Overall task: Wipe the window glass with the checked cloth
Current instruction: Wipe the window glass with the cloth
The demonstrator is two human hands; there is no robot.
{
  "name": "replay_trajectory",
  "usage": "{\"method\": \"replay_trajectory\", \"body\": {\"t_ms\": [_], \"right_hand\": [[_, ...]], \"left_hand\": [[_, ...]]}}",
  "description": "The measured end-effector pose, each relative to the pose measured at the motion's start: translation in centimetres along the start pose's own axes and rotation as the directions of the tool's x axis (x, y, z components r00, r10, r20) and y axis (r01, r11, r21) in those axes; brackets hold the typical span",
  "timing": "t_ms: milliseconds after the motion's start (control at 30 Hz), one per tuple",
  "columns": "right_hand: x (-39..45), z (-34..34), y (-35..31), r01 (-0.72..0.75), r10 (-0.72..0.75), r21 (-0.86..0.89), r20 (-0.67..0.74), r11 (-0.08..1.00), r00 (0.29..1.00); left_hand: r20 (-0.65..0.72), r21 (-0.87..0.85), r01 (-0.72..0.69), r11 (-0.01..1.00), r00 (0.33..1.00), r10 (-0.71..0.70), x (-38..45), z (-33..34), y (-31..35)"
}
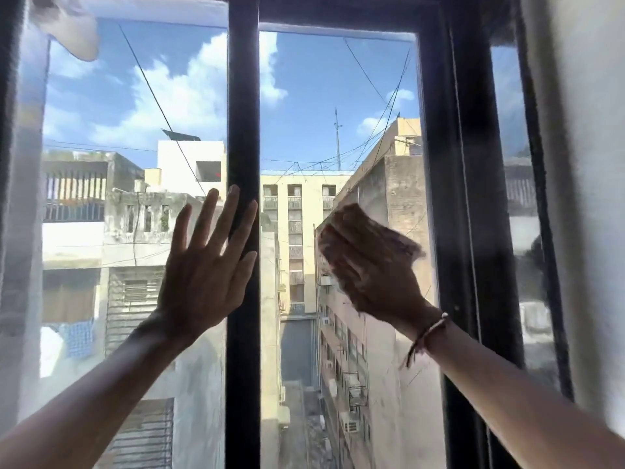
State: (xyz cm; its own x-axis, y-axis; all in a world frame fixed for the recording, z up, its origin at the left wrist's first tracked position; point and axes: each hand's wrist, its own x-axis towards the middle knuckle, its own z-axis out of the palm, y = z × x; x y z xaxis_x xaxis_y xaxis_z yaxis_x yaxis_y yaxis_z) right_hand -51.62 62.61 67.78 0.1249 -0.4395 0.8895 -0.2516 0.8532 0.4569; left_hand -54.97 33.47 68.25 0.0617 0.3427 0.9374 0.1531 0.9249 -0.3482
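The window glass (338,96) fills the view in two tall panes split by a dark centre post (243,113). My right hand (378,275) presses a brownish checked cloth (358,220) flat against the right pane at mid height; the cloth is blurred and shows above and beside my fingers. My left hand (206,269) lies flat with fingers spread, palm on the left pane (135,79) and fingertips resting on the centre post. A string bracelet circles my right wrist.
A dark outer frame (473,198) borders the right pane, with a narrow strip of glass and a pale wall (592,198) beyond it. Sheer white curtain (20,231) hangs at the left edge. Buildings, wires and sky lie outside.
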Motion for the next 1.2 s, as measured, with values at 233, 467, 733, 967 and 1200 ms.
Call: {"method": "replay_trajectory", "body": {"t_ms": [233, 467, 733, 967, 1200], "right_hand": [[-6.3, 1.9, -7.4, 0.388, -0.416, 0.152, 0.282, 0.909, 0.865], [1.7, 0.2, 1.1, -0.444, 0.425, -0.063, -0.2, 0.894, 0.883], [-7.5, 0.0, -1.9, 0.102, -0.101, 0.002, 0.162, 0.995, 0.982], [6.0, 2.4, 0.5, -0.259, 0.249, -0.031, -0.191, 0.965, 0.95], [-7.7, 1.2, -7.6, 0.065, -0.119, 0.318, 0.156, 0.946, 0.981]], "left_hand": [[-0.026, 0.028, -0.006, 1.0, 1.0, 0.007, 0.0, 0.2, -0.3], [-0.019, -0.005, 0.008, 1.0, 1.0, -0.008, 0.1, 0.2, 0.1], [0.01, 0.028, 0.011, 1.0, 1.0, -0.011, -0.3, 0.2, 0.2], [0.112, -0.001, 0.02, 1.0, 0.993, -0.019, 0.3, -1.0, 0.5], [0.361, -0.275, 0.125, 0.953, 0.932, -0.018, 1.1, -5.1, 1.2]]}}
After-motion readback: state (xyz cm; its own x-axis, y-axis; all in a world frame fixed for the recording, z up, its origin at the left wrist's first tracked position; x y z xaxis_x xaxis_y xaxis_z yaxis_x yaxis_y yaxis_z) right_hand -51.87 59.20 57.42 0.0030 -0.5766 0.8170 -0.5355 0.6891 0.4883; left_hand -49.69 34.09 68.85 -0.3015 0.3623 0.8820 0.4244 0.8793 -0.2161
